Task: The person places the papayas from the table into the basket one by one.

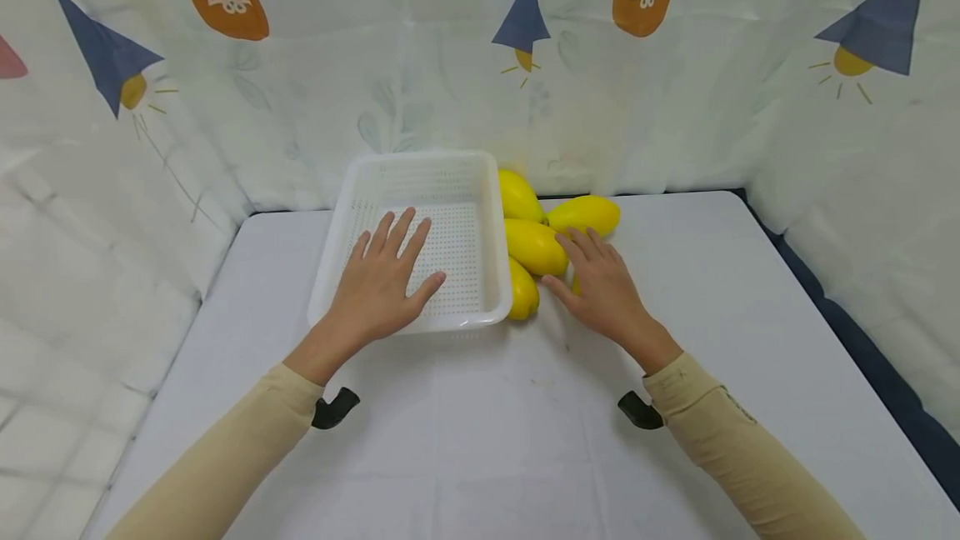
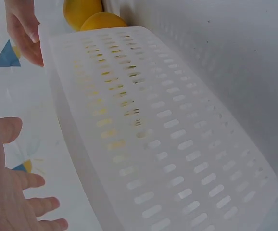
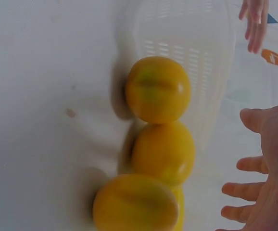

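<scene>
Fingers (image 1: 400, 233) on the left hand (image 1: 378, 290) were spread and nearly straight, and I saw them poised above the white basket (image 1: 465, 321), holding nothing. On the right hand (image 1: 602, 286) the fingers were also extended and free of any grip; from the right wrist camera I could make out a gap between them and the yellow fruits (image 1: 536, 246). Those fruits lay clustered on the white table (image 1: 480, 423), just right of the basket, and one of them was partly hidden from me under the right hand. I could not tell whether any fruit touched the basket wall. The basket stood left of the middle, toward the far edge. Beige sleeves (image 1: 232, 448) covered both forearms, and beyond the table hung a pale curtain (image 1: 450, 82) printed with blue and orange lamps.
</scene>
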Tool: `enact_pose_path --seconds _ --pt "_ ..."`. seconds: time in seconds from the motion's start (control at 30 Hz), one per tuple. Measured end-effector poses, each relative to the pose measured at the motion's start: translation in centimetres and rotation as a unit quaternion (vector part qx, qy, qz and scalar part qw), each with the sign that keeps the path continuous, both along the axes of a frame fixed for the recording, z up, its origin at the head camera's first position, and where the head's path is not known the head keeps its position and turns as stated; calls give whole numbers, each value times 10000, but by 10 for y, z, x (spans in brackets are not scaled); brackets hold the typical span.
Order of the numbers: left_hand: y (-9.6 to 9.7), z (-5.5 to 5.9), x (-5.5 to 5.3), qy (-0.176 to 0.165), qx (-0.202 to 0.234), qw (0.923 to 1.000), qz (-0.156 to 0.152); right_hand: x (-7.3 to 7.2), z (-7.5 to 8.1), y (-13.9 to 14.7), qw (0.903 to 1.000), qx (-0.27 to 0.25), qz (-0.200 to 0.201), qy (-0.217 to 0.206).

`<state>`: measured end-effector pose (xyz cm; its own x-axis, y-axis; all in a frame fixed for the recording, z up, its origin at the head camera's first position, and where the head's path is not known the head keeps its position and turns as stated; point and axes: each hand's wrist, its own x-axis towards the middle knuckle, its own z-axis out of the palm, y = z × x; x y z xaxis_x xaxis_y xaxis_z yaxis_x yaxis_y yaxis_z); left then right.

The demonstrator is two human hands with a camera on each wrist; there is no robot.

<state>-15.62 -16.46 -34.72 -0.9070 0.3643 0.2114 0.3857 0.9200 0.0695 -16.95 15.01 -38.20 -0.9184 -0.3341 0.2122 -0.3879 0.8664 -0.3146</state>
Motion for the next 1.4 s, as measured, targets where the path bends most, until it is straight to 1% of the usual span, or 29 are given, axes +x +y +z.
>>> enact_pose_path --seconds 0.17,0.53,0.7,0.9,1.17,1.4 --pt "-4 0 0 -72 38 9999 95 0 -2 4 9999 -12 -92 -79" --pt "-11 -4 -1 -225 122 9993 261 -3 -10 12 9997 -71 -222 -56" --pt "-16 -5 -2 -221 167 9992 293 -3 -13 16 9996 -133 -248 -22" --pt "-22 -10 -5 -185 269 9988 357 -4 -16 19 9995 -199 -259 24" --pt "-28 -13 -9 -269 381 9980 436 -4 -20 24 9990 -289 -340 -64" --pt "-32 -14 -10 -272 377 9977 500 -4 -21 26 9984 -338 -420 -159"
